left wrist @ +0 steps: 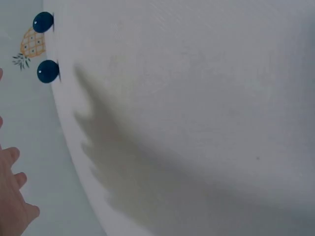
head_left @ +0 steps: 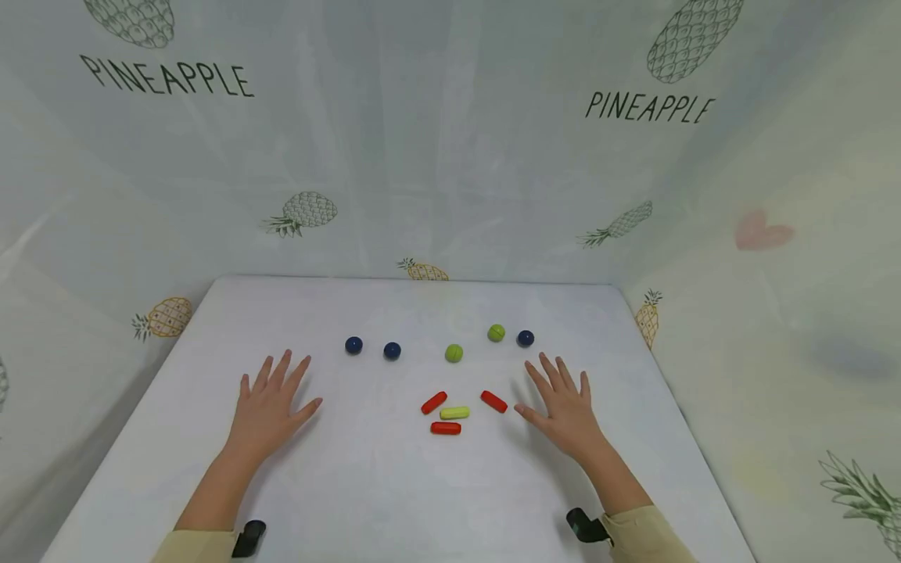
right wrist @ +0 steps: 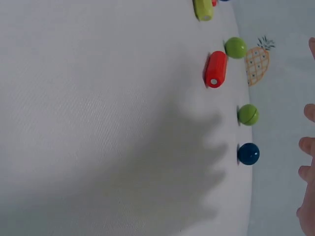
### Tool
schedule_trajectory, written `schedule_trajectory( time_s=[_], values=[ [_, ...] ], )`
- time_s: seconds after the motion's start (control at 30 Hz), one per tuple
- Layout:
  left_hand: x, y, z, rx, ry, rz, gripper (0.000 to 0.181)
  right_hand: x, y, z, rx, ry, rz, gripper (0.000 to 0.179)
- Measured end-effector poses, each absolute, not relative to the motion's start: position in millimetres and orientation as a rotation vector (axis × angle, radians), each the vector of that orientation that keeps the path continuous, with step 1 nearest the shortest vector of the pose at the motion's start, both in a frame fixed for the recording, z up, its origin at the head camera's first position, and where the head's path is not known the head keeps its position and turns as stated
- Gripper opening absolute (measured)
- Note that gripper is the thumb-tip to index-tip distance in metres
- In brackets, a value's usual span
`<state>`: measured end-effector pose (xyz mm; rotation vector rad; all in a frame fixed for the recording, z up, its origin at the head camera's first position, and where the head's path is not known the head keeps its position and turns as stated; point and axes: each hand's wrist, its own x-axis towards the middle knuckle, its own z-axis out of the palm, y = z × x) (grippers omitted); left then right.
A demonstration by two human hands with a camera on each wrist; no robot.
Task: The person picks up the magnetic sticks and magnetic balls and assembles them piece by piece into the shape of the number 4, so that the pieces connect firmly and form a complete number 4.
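My left hand (head_left: pixel 266 418) is held over the left part of the white table with its fingers spread, holding nothing. Nearest to it are two dark blue balls (head_left: pixel 354 346), (head_left: pixel 392 351). On the right, my right hand (head_left: pixel 563 413) also has spread fingers and holds nothing. Close by its thumb lies a red cylinder (head_left: pixel 494 401). Beyond its fingertips sit a third blue ball (head_left: pixel 525 338) and a green ball (head_left: pixel 496 333). Between the hands are another green ball (head_left: pixel 454 353), a yellow-green cylinder (head_left: pixel 454 413) and two more red cylinders (head_left: pixel 434 403), (head_left: pixel 446 428).
The white table (head_left: pixel 366 493) ends at the back against a hanging cloth (head_left: pixel 450 156) printed with pineapples. This cloth also runs along both sides. A dark wrist device (head_left: pixel 249 539) shows at the left cuff, and a similar device (head_left: pixel 586 525) at the right one.
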<state>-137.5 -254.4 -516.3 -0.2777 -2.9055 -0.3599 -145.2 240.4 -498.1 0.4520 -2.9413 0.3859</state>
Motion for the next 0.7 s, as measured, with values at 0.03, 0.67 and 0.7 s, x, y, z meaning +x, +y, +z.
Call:
schedule_trajectory(
  time_s=[0.03, 0.67, 0.7],
  values=[
    [-138.1, -254.0, -516.1, -0.282, -2.906, -0.363, 0.079, -145.6, 239.7, -497.7, 0.455, -2.941, 0.391, 0.078],
    [-152.0, -224.4, -498.9, -0.325, -2.896, -0.398, 0.078, -156.5, 212.7, -490.4, 0.539, -2.964, 0.736, 0.078],
    [-153.1, -222.3, -499.0, -0.331, -2.895, -0.397, 0.078, -157.1, 211.2, -490.4, 0.545, -2.961, 0.764, 0.079]
  ],
)
